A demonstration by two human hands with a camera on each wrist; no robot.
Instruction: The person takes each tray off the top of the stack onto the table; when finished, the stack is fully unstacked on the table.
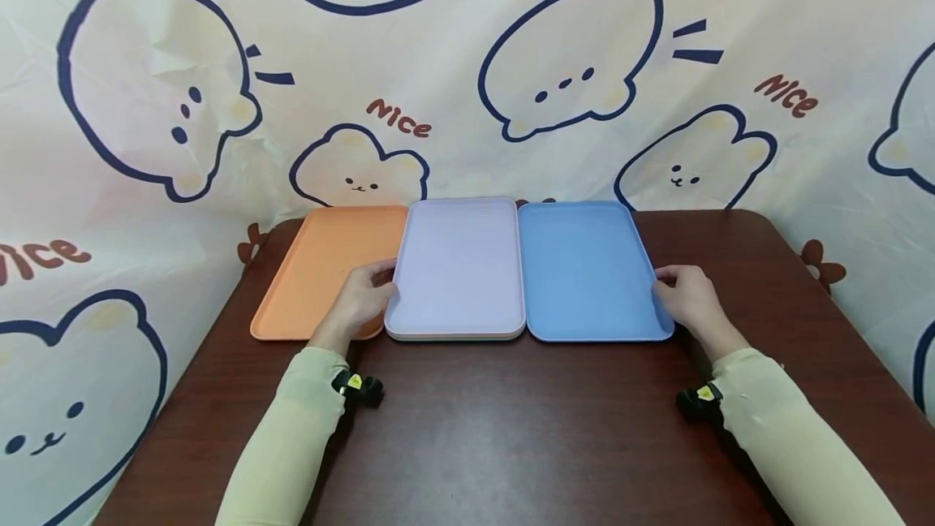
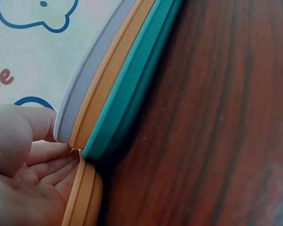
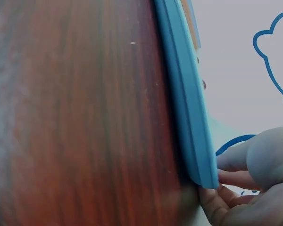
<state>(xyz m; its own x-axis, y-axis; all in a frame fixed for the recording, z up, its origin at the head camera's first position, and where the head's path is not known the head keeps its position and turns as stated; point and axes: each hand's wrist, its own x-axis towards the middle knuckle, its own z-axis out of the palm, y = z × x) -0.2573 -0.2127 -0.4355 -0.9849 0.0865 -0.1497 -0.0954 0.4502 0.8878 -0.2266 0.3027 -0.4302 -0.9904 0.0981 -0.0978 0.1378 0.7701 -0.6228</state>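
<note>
Pinching from opposite sides, perhaps to keep edges aligned, the left hand (image 1: pixel 358 296) grips the left rim of the middle lavender-topped stack (image 1: pixel 460 266) and the right hand (image 1: pixel 688 299) the right rim of the blue tray (image 1: pixel 588 270), with the orange tray (image 1: pixel 343 250) lying left on the surface (image 1: pixel 526 428).

the head view looks forward and down across the surface (image 1: pixel 511 428); the wrist views face forward, close and tilted, the left sharing the stack (image 1: pixel 455 274) with it, the right the blue tray (image 1: pixel 584 274).

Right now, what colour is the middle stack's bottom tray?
Bottom tray: teal green, clearest in the left wrist view.
</note>
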